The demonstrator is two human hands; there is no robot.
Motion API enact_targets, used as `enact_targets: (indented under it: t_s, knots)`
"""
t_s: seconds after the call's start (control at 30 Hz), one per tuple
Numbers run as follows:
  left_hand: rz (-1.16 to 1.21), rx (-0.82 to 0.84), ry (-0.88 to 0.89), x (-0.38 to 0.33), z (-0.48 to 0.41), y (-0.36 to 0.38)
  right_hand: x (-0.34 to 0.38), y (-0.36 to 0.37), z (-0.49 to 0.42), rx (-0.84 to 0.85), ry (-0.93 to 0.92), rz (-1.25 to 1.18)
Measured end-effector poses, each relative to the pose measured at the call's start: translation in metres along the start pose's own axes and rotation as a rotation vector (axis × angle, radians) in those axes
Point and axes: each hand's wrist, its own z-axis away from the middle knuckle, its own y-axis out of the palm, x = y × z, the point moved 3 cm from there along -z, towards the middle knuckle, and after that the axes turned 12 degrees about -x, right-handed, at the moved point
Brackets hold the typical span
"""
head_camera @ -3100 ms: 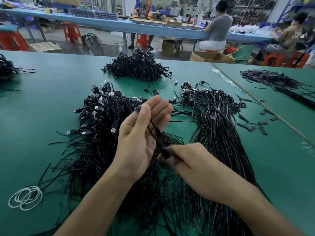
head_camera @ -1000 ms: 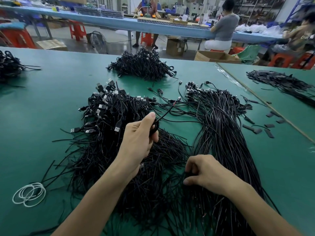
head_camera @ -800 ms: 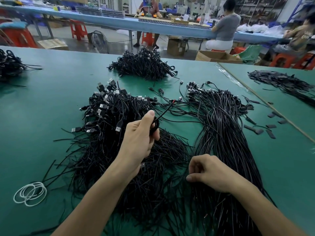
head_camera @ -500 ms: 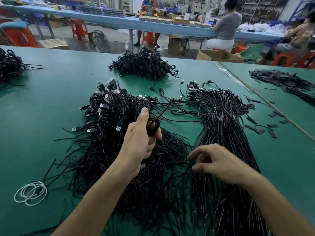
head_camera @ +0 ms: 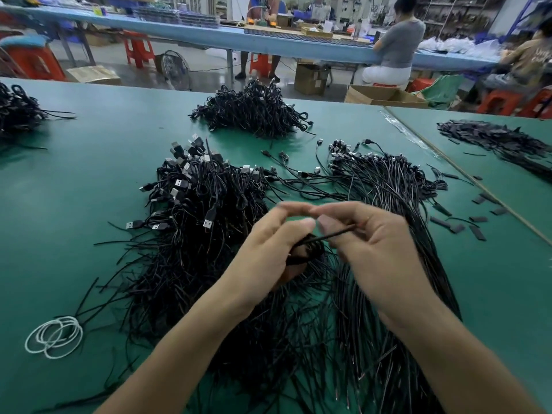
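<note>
- The left grip [head_camera: 268, 252] is closed around a black cable [head_camera: 307, 249] wound into a small coil. The coil sits between its palm and its curled fingers.
- The right grip [head_camera: 379, 249] pinches the straight free end of the same cable between thumb and fingers, just right of the coil.
- The two grips are close together above the green tabletop [head_camera: 74, 204]. Their raised forefingers nearly meet above the cable.
- The cable hangs in the air between the grips, clear of the heaps beneath them.
- Beyond and to the left of the left grip lies a tangled heap of USB cables [head_camera: 203, 198], with many plug ends pointing up and outward.
- Under the right grip and running away beyond it is a long bundle of straighter cables [head_camera: 388, 180].
- Farther off, past both grips, is a separate mound of coiled cables [head_camera: 254, 112].
- Well to the left of the left grip, nearer the person, lie white rings [head_camera: 55, 339].
- To the right of the right grip, short black strips [head_camera: 454, 225] are scattered about.
</note>
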Motion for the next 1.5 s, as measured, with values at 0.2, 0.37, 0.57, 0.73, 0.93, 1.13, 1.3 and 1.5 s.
enact_targets:
  t_s: [0.2, 0.37, 0.57, 0.73, 0.93, 1.13, 1.3, 1.5]
  knots:
    - [0.055, -0.138, 0.113, -0.004, 0.001, -0.003, 0.009, 0.008, 0.014, 0.115, -0.195, 0.276]
    - [0.065, -0.229, 0.148, -0.003, -0.002, -0.005, 0.015, 0.008, 0.020, 0.026, -0.243, 0.337]
    - [0.100, -0.271, 0.121, -0.001, -0.002, -0.005, 0.017, 0.010, 0.022, -0.019, -0.325, 0.414]
    - [0.116, -0.283, 0.081, 0.002, -0.004, -0.007, 0.025, 0.017, 0.030, 0.114, -0.759, 0.830]
    - [0.016, 0.043, -0.094, 0.014, -0.001, -0.004, 0.041, 0.019, 0.026, 0.309, -1.059, 1.007]
    - [0.093, 0.239, -0.457, 0.026, 0.001, 0.000, 0.036, 0.012, 0.011, 0.393, -0.627, 0.798]
    - [-0.094, 0.498, -0.344, 0.020, 0.001, -0.002, 0.019, 0.004, 0.000, 0.428, -0.362, 0.722]
    - [-0.266, 0.561, -0.232, 0.018, 0.006, -0.002, 0.015, -0.003, 0.004, 0.443, -0.314, 0.700]
